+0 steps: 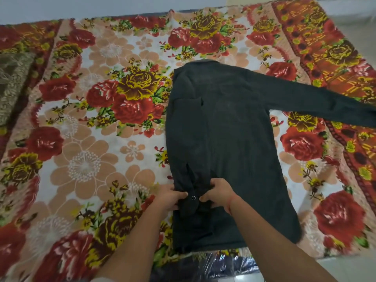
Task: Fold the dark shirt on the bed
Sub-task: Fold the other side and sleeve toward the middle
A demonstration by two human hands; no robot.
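Tho part-folded, shirt (223, 139) in both hands (173, 197) (218, 193)

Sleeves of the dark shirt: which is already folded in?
The sleeve pinched by left hand and right hand, laid along the shirt's left edge; the other sleeve lies stretched out rightward.

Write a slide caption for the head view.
Mid-fold: left hand and right hand grip the folded-in cuff of the dark shirt on a floral bedspread; its other sleeve lies outstretched.

Left hand (170, 197) and right hand (218, 195) pinch the cuff (193, 200) of the dark shirt (234, 143) (one sleeve (315, 99) outstretched).
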